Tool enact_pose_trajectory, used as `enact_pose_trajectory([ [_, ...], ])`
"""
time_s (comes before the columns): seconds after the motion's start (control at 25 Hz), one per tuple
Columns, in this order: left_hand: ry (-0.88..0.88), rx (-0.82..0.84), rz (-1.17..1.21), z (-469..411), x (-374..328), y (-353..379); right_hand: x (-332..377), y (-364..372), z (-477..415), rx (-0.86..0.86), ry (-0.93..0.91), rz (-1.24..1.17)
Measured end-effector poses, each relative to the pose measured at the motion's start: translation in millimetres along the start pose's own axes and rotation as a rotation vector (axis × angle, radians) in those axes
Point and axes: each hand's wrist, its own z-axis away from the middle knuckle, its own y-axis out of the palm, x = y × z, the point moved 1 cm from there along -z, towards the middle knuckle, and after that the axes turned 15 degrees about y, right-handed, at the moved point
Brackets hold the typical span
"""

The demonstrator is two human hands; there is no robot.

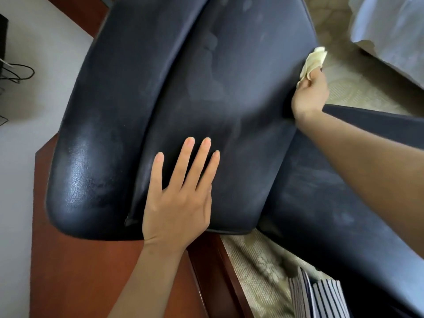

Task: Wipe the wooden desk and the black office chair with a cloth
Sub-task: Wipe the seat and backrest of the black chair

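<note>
Desk (75,260) under chair (229,88); carpet (257,271) beside.

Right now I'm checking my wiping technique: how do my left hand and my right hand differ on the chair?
The left hand lies flat with fingers spread; the right hand is curled round a pale cloth. The left hand rests on the middle panel of the black office chair; the right hand works at its right edge. The left hand holds nothing; the right hand holds the cloth. Both touch the chair.
</note>
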Motion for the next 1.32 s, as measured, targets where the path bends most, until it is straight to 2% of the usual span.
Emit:
enact_pose_trajectory([
  [0.2,-0.014,-0.002,0.007,2.1,-0.7,-2.1,-51.5,-3.6,80.3,0.101,-0.185,0.067],
  [0.4,-0.009,-0.004,0.01,1.5,-2.2,-7.3,-120.6,-27.9,136.8,0.341,-0.36,0.077],
  [0.48,0.009,-0.005,0.003,1.9,-2.7,-7.9,-151.5,-31.9,146.3,0.391,-0.214,-0.02],
  [0.6,0.017,0.001,0.005,4.3,-2.5,-9.9,-202.2,-26.8,160.9,0.413,0.31,0.015],
  [0.68,0.025,0.012,0.009,4.6,-3.5,-10.5,-225.5,-20.0,163.1,0.497,0.615,0.006],
  [0.76,0.042,0.03,0.012,4.3,-4.0,-11.0,-224.6,-13.9,162.4,0.533,0.805,-0.086],
  [0.84,0.055,0.048,0.019,6.6,-4.3,-11.2,-215.9,-11.1,166.0,0.484,0.872,-0.142],
  [0.96,0.065,0.064,0.028,11.5,-3.2,-11.6,-201.8,-18.7,185.3,0.396,0.781,-0.165],
  [1.08,0.079,0.06,0.03,11.4,-1.9,-11.9,-184.8,-32.0,204.2,0.378,0.587,-0.119],
  [1.2,0.071,0.052,0.024,11.8,-0.4,-10.2,-154.1,-42.7,226.3,0.38,0.239,-0.066],
  [1.32,0.067,0.037,0.032,9.9,-0.8,-9.5,-109.8,-45.3,244.2,0.402,-0.14,-0.169],
])
